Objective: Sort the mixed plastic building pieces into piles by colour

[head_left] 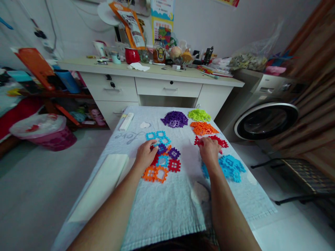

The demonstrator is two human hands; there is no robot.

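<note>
A flat patch of joined plastic square tiles (164, 162) in blue, purple, red and orange lies on a pale towel-covered table (162, 205). My left hand (145, 154) rests on its left side, fingers curled over a red tile. My right hand (209, 150) reaches into the pile of red tiles (218, 141), fingers closed on one. Loose piles lie around: purple (175, 119), lime green (199, 115), orange (203, 128) and light blue (230, 168).
A white tube (126, 121) lies at the table's far left. Behind stands a cluttered white desk (167, 87) with drawers. A washing machine (264, 118) is on the right, a pink bin (44, 132) on the left, a chair (306, 174) at the right.
</note>
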